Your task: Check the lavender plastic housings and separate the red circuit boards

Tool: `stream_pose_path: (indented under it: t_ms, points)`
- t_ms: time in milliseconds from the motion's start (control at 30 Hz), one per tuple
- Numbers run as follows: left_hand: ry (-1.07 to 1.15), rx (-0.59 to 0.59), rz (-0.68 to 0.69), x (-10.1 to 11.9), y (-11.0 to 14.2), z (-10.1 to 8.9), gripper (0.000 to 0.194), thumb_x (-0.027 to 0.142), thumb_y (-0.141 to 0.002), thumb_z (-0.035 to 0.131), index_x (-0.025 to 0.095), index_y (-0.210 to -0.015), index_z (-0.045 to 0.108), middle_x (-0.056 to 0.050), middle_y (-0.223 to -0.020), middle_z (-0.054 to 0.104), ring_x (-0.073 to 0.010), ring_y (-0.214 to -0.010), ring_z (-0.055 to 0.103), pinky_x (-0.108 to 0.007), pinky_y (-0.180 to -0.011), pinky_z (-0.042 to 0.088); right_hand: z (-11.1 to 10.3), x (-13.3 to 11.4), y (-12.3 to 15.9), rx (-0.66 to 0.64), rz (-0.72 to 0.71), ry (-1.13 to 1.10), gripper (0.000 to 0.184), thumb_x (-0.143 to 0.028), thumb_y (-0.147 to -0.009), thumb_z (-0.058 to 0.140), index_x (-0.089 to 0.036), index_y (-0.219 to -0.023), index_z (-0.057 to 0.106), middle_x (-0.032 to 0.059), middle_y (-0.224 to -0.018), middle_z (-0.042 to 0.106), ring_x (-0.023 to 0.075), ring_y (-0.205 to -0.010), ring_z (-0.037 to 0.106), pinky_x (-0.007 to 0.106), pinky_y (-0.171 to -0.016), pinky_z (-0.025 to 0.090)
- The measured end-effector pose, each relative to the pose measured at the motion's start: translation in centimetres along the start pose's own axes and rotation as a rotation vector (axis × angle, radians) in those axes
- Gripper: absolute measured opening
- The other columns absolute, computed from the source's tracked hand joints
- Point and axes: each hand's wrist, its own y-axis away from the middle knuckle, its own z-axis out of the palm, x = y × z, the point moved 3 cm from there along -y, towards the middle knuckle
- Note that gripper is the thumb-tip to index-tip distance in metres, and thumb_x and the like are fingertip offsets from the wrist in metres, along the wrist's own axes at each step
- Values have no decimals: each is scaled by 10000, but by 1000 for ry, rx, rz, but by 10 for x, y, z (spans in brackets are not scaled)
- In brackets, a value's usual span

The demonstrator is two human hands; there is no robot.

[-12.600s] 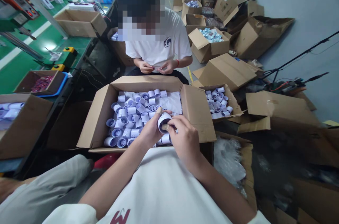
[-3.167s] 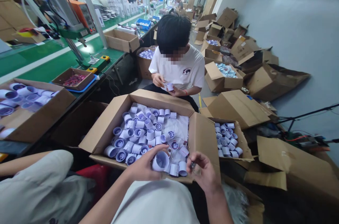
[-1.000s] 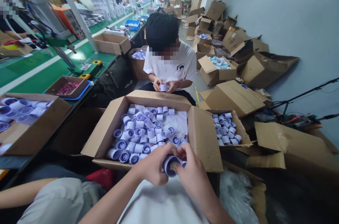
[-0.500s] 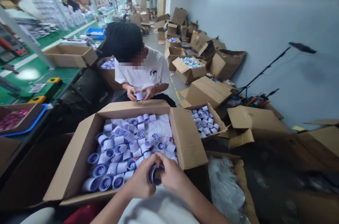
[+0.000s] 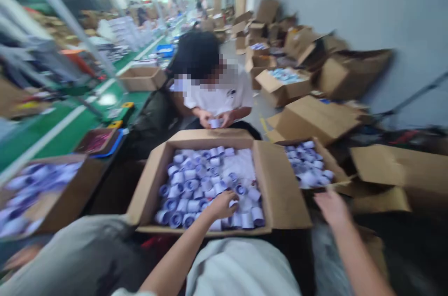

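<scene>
My left hand (image 5: 224,205) reaches over the front of a large cardboard box (image 5: 145,184) of pale lilac plastic cups (image 5: 191,186). Its fingers are curved and apart just above the cups, with nothing visible in them. To the right, my right hand (image 5: 331,205) is stretched out, somewhat blurred, at the near edge of a smaller carton (image 5: 336,160) of similar cups (image 5: 306,160). Its fingers look extended, and I see nothing in them. One slightly blurred cup (image 5: 310,179) lies just beyond those fingertips.
Across the box, a person in a white shirt (image 5: 234,86) holds a lilac cup (image 5: 215,123). Another carton of cups (image 5: 42,188) stands at left, beside a green bench (image 5: 87,116). Clear plastic bags (image 5: 325,244) lie under my right arm. Open cartons (image 5: 322,116) crowd the right side.
My hands were together around one lilac cup; now they are apart, the left over the large box, the right out by the smaller carton. The view has turned left.
</scene>
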Motion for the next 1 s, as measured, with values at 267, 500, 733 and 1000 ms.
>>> stream_pose_path:
  t_ms: [267,500,733,1000]
  points:
    - [-42,25,-566,-86,24,37,193,202,-812,533,184,-980,626,-89,-1038,667,-223,-982,597,-371,-851,472,70,93,64,-349,317,41,423,-513,-520,646,-189,-791,656,110,-787,700,287,-773,661,442,-728,539]
    - [-19,32,-817,-114,44,67,213,233,-853,481,156,-994,622,-115,-1083,628,-249,-1071,557,-417,-918,415,144,94,151,-1017,-349,538,339,-434,-812,431,-223,-795,697,96,-820,723,276,-811,645,402,-733,454]
    - [136,139,-864,-120,27,84,257,136,-798,452,110,-991,620,-202,-1146,585,-336,-1164,471,-487,-957,346,145,103,149,-849,-600,710,424,-411,-908,361,-207,-695,665,85,-688,677,219,-692,607,302,-635,370]
    - [798,356,-773,-139,27,79,94,109,-719,526,156,-757,598,-78,-834,621,-251,-942,569,-391,-884,394,165,97,155,-534,-464,874,426,-397,-888,380,-168,-689,678,120,-659,663,222,-663,589,308,-660,376]
